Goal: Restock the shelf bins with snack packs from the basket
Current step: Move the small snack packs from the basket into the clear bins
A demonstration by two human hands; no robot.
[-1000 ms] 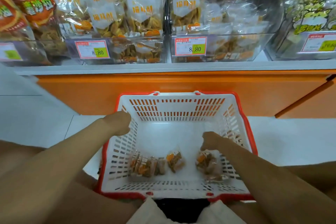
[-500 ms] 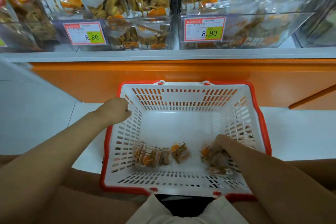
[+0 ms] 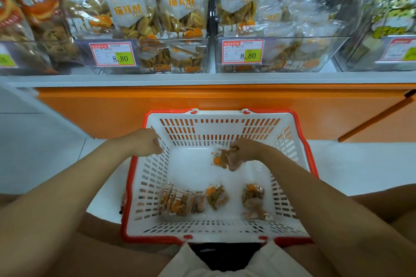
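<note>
- basket, white with a red rim, on the floor; loose snack packs lie along its 6 o'clock wall
- right hand pinches the held snack pack above the basket floor, about centre
- left hand has fingers curled on the basket rim at 10 o'clock
- clear shelf bins at 12 o'clock, stuffed with bags; price tags read 8.80

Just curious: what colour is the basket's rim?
The basket rim is red, its walls white; seen in the head view.

white slotted plastic basket, glossy clear-film snack packs, clear plastic bins
</note>
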